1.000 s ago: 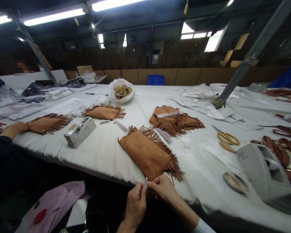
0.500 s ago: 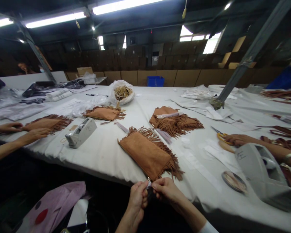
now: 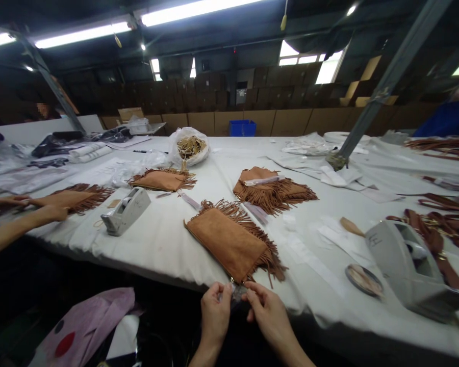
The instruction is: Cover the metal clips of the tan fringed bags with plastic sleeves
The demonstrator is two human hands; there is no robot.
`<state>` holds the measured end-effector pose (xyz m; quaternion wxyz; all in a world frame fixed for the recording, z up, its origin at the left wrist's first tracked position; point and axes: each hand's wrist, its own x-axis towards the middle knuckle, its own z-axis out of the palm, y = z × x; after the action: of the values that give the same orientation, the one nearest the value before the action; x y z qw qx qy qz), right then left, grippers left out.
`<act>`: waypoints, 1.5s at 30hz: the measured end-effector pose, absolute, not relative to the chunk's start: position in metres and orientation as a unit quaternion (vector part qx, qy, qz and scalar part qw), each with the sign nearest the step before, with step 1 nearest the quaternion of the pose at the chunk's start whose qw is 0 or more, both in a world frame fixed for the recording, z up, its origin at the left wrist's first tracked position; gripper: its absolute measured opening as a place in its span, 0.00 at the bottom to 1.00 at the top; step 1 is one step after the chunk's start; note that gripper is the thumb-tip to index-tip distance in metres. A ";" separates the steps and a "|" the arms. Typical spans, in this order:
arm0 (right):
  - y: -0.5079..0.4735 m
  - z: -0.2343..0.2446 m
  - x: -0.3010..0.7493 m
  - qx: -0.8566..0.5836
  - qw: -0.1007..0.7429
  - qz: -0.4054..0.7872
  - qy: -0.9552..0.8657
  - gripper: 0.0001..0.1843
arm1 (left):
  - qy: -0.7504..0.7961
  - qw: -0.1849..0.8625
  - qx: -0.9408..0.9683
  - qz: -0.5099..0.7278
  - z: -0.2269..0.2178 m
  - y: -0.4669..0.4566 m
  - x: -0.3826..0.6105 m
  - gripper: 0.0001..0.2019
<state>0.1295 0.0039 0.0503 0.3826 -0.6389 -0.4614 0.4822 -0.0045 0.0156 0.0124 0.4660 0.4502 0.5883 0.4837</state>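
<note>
A brown fringed suede bag (image 3: 227, 239) lies flat at the table's front edge, its near corner pointing toward me. At that corner, by a small metal fitting, is a bit of clear plastic wrap (image 3: 237, 292). My left hand (image 3: 216, 311) is closed, pinching the plastic from the left between thumb and fingers. My right hand (image 3: 265, 308) pinches at its other side, thumb and forefinger close to the bag's corner, the other fingers curled. The exact grip of the fingertips is too small to make out fully.
More fringed bags (image 3: 273, 189) lie beyond. Grey tape dispensers (image 3: 126, 211) stand left and right, with a tape roll (image 3: 364, 280) near the right one. A co-worker's hands (image 3: 48, 214) handle a bag at left. Brown straps (image 3: 436, 234) lie at right.
My hands have moved slightly apart, and more of the plastic shows between them. At right, another person's hand and the scissors have left the view. The left co-worker's near hand has shifted left.
</note>
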 end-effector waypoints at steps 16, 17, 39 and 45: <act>0.013 0.065 0.100 -0.254 0.543 0.797 -0.073 0.37 | 0.312 0.872 0.049 0.373 0.033 0.017 -0.009 0.14; 0.015 0.067 0.102 -0.229 0.538 0.809 -0.065 0.34 | 0.288 0.889 0.036 0.355 0.036 0.018 -0.011 0.12; 0.086 0.054 0.131 -0.615 0.309 0.316 -0.653 0.34 | 0.581 0.530 0.388 0.481 0.019 0.056 -0.072 0.26; 0.064 0.080 0.150 -0.429 0.365 0.404 -0.720 0.29 | 0.518 0.605 0.356 0.489 0.037 0.065 -0.066 0.35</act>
<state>0.1500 0.0641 0.0799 0.3655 -0.4293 -0.7201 0.4045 -0.0663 0.0653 0.0371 0.6048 0.3561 0.5179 0.4891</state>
